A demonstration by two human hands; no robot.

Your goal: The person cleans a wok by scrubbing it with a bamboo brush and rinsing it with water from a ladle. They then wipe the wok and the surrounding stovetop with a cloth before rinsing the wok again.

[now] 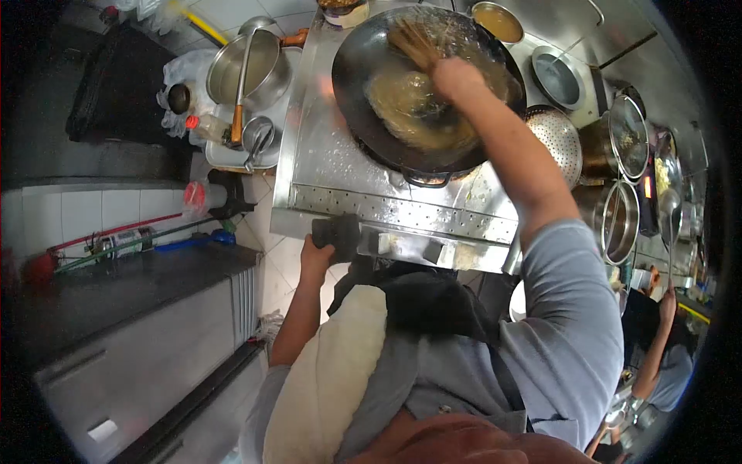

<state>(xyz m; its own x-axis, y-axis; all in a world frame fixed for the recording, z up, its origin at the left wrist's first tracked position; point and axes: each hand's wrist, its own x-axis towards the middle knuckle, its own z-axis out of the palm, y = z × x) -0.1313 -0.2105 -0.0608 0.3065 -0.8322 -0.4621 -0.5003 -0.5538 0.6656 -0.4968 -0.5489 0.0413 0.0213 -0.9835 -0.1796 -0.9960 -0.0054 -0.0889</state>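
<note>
My right hand (457, 80) is closed round a bamboo wok brush (417, 45), its bristles down in the cloudy water near the far side of a large black wok (359, 124). The brownish water (410, 104) swirls and splashes against the wok's wall. At the stove's front edge, my left hand (315, 259) has its fingers closed on a dark, block-shaped thing (337, 234). Whether that is a knob or a folded cloth I cannot tell. The wok rests on a wet steel stove (309, 147), with its loop handle (427, 179) facing me.
Left of the stove stands a steel pot (267, 69) with a wooden-handled ladle (238, 100) across it. A perforated strainer (558, 147) and a small pan (558, 79) sit to the right. A bowl of yellowish liquid (497, 23) is behind. Another person's arm (655, 352) reaches in at far right.
</note>
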